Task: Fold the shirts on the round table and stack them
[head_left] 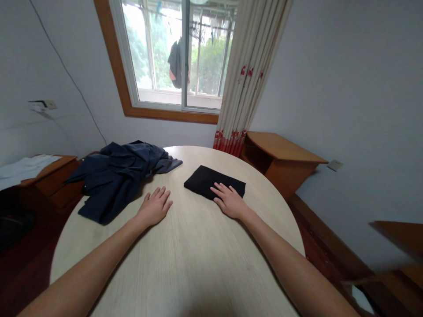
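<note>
Right grip (229, 200): palm down, fingers apart, lying over the near right part of the folded black cloth (201, 178), not clamped on it. Left grip (154, 207): palm down, fingers slightly apart, nothing held, just beside the dark clothes pile (122, 169). Black cloth lies flat right of centre on the round tabletop (185, 264), well inside the rim. Bare surface runs between both grips and from the forearms to the near side; strip right of the cloth is narrower, bounded by the curved edge. Pile crowds the left rim and reaches past it in view. Containers: wooden desk (287, 147) behind right has an open compartment (257, 154), too dark to read contents. Brown cabinet (62, 176) at left carries a white sheet (26, 171) on top.
</note>
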Demonstrator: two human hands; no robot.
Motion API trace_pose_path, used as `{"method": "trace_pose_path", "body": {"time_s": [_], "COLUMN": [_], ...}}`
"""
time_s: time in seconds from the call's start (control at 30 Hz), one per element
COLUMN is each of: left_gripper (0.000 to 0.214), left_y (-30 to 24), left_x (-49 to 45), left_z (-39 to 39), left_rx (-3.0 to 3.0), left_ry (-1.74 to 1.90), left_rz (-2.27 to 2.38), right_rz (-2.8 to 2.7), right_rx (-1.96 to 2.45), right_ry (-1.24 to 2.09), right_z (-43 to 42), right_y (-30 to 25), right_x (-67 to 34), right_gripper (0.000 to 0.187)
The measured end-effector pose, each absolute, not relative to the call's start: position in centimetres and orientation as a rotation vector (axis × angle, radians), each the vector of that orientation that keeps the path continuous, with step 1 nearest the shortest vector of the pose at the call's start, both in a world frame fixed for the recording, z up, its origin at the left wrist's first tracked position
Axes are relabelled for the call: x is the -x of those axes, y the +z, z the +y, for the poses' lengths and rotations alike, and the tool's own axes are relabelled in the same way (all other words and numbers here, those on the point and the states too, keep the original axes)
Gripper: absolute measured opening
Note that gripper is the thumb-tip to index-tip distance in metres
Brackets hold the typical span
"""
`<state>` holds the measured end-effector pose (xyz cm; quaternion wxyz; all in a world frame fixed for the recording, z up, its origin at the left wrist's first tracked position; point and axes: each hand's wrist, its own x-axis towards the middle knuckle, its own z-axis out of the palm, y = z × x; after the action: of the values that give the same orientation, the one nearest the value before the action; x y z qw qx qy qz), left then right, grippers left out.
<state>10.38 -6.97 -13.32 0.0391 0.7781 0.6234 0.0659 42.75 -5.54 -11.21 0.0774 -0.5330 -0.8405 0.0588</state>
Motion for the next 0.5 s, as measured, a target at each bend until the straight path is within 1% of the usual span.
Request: {"method": "trace_pose_path", "body": {"time_s": [0.23,0.5], "left_gripper": [0.055,0.055], "left_y": [-13.3,-13.0], "left_x": [-10.4,-10.8], "left_z": [-6.9,-7.2], "left_rx": [-2.382,-2.365], "left_ry": [0.187,0.163], "left_rz": [1.928,1.937], "right_rz": [-2.134,-1.902], "right_rx": [2.152,2.392], "right_ry": [0.05,0.055], "right_z": [1.1,6.5], "right_y": [-12.0,-12.4], "right_x": [-47.7,-51.2], "right_gripper": [0.056,0.06]}}
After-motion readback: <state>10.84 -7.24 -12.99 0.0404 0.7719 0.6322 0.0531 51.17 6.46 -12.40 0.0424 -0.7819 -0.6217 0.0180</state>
